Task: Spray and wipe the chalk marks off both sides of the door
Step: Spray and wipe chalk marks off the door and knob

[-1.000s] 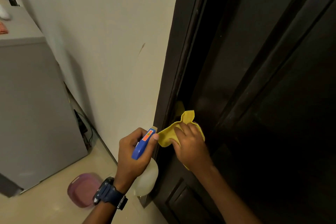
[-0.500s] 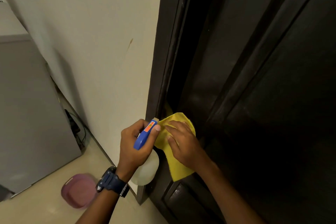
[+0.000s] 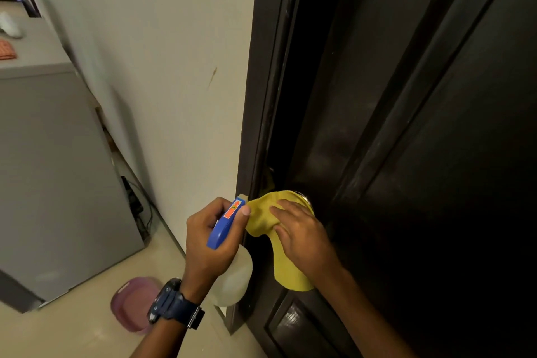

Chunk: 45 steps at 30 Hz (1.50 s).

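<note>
Door (image 3: pixel 436 154) under my right hand (image 3: pixel 305 238), fingers flat pressing the yellow cloth (image 3: pixel 261 218); left hand (image 3: pixel 212 238) grasps the spray bottle (image 3: pixel 232 279).

Left hand (image 3: pixel 213 237) grips the spray bottle (image 3: pixel 229 259) by its blue trigger head, white body hanging below the fist, a dark watch (image 3: pixel 171 304) on the wrist. Right hand (image 3: pixel 305 237) presses the yellow cloth (image 3: pixel 273 229) flat against the dark door (image 3: pixel 406 154) near its left edge, cloth draped over a round metal knob and trailing down. A purple tub (image 3: pixel 132 301) sits on the floor beside a grey cabinet (image 3: pixel 52 168).
</note>
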{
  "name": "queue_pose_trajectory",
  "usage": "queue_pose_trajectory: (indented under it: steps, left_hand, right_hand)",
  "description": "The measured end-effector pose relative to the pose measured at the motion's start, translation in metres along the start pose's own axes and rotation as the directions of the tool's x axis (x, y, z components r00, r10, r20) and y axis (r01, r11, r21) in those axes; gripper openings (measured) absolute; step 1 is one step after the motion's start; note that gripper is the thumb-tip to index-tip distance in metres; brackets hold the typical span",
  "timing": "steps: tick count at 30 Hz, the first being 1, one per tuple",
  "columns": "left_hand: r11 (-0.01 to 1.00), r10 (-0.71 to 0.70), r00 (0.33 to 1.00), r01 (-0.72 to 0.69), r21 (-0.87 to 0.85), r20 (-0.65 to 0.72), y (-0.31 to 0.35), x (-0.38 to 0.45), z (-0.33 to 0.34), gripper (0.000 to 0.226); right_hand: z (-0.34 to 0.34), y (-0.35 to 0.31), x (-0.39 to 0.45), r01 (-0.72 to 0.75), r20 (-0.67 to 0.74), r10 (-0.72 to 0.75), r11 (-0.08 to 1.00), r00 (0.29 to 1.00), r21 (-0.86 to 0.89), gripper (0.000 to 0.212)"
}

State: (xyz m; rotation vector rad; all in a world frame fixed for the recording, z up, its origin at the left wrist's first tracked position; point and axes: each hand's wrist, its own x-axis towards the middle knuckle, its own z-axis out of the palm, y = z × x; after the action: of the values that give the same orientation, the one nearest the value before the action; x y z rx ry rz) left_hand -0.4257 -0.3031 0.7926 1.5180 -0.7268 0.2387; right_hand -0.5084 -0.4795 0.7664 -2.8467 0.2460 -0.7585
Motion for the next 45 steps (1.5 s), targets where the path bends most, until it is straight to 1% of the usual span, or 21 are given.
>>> queue_pose_trajectory:
  steps: [3,7,9,10,12,13,15,17,20,23,24,26,28,30,32,35,38,40,43,44,45]
  left_hand:
    - [1.0,0.0,1.0,0.0,0.006,-0.012,0.0,0.0,0.0,0.032]
    - [1.0,-0.004,1.0,0.004,0.015,-0.002,0.002,0.0,0.002,0.031]
    - [1.0,-0.001,1.0,0.001,0.02,0.008,0.002,0.0,0.003,0.031]
    - [1.0,0.002,1.0,-0.003,0.021,0.01,0.002,-0.001,0.003,0.033]
    - [1.0,0.011,1.0,-0.011,0.004,0.011,0.001,-0.002,0.004,0.039]
    - [1.0,0.012,1.0,-0.012,-0.002,0.013,0.0,-0.003,0.004,0.041]
    - [1.0,0.004,1.0,-0.004,0.001,0.023,-0.002,-0.004,0.005,0.039]
    - [1.0,-0.007,1.0,0.007,0.005,0.031,-0.003,-0.005,0.005,0.035]
    - [1.0,-0.027,0.999,0.027,-0.008,0.04,-0.001,-0.005,0.005,0.03]
    - [1.0,-0.028,0.998,0.028,-0.005,0.051,-0.001,-0.005,0.006,0.032]
    - [1.0,-0.023,0.999,0.024,-0.009,0.047,-0.001,-0.004,0.005,0.036]
    - [1.0,-0.019,0.999,0.019,-0.01,0.03,-0.001,-0.004,0.003,0.045]
    - [1.0,-0.017,1.0,0.017,-0.001,0.017,-0.002,-0.004,0.001,0.041]
    - [1.0,-0.016,1.0,0.015,0.02,0.023,-0.003,-0.006,0.0,0.035]
    - [0.999,-0.018,0.999,0.017,0.034,0.027,-0.003,-0.009,-0.001,0.034]
    - [0.999,-0.036,0.999,0.035,0.021,0.027,-0.004,-0.014,-0.001,0.035]
    - [0.999,-0.042,0.998,0.041,0.015,0.045,-0.006,-0.02,0.002,0.037]
    - [0.998,-0.058,0.997,0.058,0.008,0.052,-0.006,-0.023,0.005,0.036]
    - [0.998,-0.061,0.996,0.062,-0.008,0.059,-0.004,-0.025,0.007,0.041]
    - [0.998,-0.058,0.996,0.059,-0.019,0.063,-0.003,-0.025,0.008,0.045]
    - [0.998,-0.054,0.996,0.056,-0.03,0.064,-0.002,-0.025,0.008,0.048]
  right_hand:
    - [0.004,0.0,-0.003,0.002,0.008,-0.002,1.0,1.0,-0.014,0.035]
    - [-0.004,0.008,0.003,0.116,0.04,-0.113,0.991,0.993,-0.069,0.039]
    - [-0.004,0.006,0.012,0.114,0.05,-0.109,0.989,0.993,-0.094,0.041]
    - [0.0,0.002,0.014,0.08,0.041,-0.076,0.991,0.996,-0.104,0.043]
    - [0.012,-0.008,0.004,-0.017,0.003,0.017,0.993,1.0,-0.117,0.052]
    - [0.016,-0.01,-0.006,-0.041,-0.037,0.037,0.993,0.999,-0.113,0.056]
    - [0.017,-0.005,-0.028,-0.02,-0.109,0.011,0.997,0.994,-0.078,0.055]
    - [0.01,0.003,-0.037,0.027,-0.143,-0.04,0.995,0.989,-0.092,0.052]
    - [0.005,0.005,-0.017,0.063,-0.101,-0.081,0.983,0.992,-0.172,0.048]
    - [0.019,-0.003,0.002,0.024,-0.021,-0.03,0.97,0.999,-0.242,0.056]
    - [0.024,-0.004,-0.001,0.019,-0.023,-0.026,0.967,0.999,-0.253,0.057]
    - [0.029,0.001,-0.018,0.043,-0.083,-0.066,0.967,0.994,-0.253,0.053]
    - [0.02,0.013,-0.04,0.085,-0.122,-0.112,0.973,0.986,-0.213,0.049]
    - [0.007,0.021,-0.051,0.129,-0.088,-0.149,0.971,0.985,-0.201,0.05]
    - [0.001,0.023,-0.046,0.17,-0.067,-0.19,0.958,0.98,-0.232,0.046]
    - [0.005,0.015,-0.018,0.15,-0.017,-0.16,0.951,0.987,-0.269,0.056]
    - [0.015,0.006,-0.004,0.116,-0.002,-0.124,0.933,0.992,-0.34,0.049]
    - [0.015,0.006,-0.006,0.083,-0.05,-0.101,0.955,0.994,-0.284,0.042]
    - [0.008,0.009,-0.027,0.089,-0.117,-0.097,0.993,0.988,-0.078,0.042]
    - [0.004,0.009,-0.041,0.058,-0.102,-0.054,0.998,0.993,0.031,0.042]
    - [-0.001,0.007,-0.055,-0.038,-0.069,0.05,0.983,0.996,0.177,0.041]
